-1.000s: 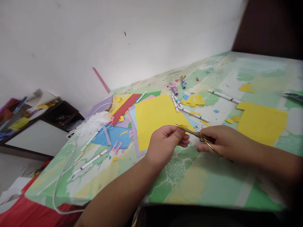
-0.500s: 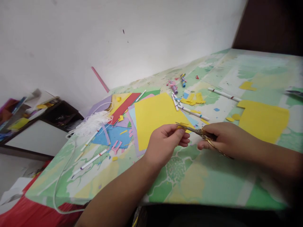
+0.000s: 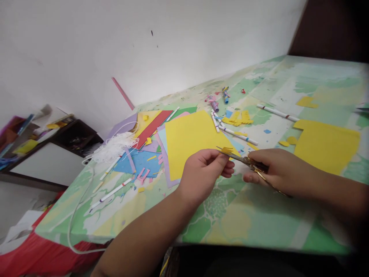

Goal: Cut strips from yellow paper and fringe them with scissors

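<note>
Left hand (image 3: 203, 171) pinches a small yellow scrap (image 3: 227, 150) at its fingertips, right hand (image 3: 281, 167) is wrapped round scissors (image 3: 243, 159), blades at the scrap right by the left thumb, hands near but apart. A slip or overlong snip could nick that thumb or sever the scrap, pinched so close. Yellow sheet (image 3: 187, 142) lies beyond, then markers (image 3: 242, 137); a dropped scrap might blend into that yellow.

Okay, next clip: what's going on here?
A person's left-hand grip pinches a small yellow paper piece, while the right-hand grip holds gold-handled scissors, blades at that piece. A large yellow sheet lies beyond, on other coloured sheets. Markers and paper scraps are scattered over the patterned tablecloth.
</note>
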`<state>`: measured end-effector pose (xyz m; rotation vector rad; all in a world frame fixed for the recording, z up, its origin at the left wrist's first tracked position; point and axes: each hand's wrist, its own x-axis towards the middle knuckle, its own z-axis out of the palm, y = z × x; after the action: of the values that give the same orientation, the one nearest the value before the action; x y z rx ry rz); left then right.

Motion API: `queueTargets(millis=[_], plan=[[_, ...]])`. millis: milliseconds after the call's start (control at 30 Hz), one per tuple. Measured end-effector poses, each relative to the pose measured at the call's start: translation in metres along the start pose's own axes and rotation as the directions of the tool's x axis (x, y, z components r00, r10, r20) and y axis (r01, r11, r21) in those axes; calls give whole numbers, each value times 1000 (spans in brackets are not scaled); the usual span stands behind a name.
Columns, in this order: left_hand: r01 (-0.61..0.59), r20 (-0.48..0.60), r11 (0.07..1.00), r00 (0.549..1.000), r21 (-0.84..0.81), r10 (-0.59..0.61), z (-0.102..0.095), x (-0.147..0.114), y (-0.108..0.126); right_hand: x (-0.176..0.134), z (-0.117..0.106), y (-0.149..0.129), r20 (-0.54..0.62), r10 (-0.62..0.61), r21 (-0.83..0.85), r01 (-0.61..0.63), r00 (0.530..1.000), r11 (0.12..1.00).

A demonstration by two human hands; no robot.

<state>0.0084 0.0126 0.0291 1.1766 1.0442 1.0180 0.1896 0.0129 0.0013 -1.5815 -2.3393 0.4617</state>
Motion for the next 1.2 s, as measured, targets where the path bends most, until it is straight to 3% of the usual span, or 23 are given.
queueTargets(millis=[633, 867, 1200], plan=[[20, 25, 998, 999, 63, -22, -1, 2, 1, 1, -1, 4, -30, 22, -40, -23, 999, 999], [-48, -33, 999, 998, -4, 48, 0, 1, -3, -2, -1, 6, -36, -21, -66, 19, 999, 998], [-27, 28, 999, 999, 19, 26, 4, -2, -3, -1, -3, 2, -20, 1, -59, -2, 1000, 998]])
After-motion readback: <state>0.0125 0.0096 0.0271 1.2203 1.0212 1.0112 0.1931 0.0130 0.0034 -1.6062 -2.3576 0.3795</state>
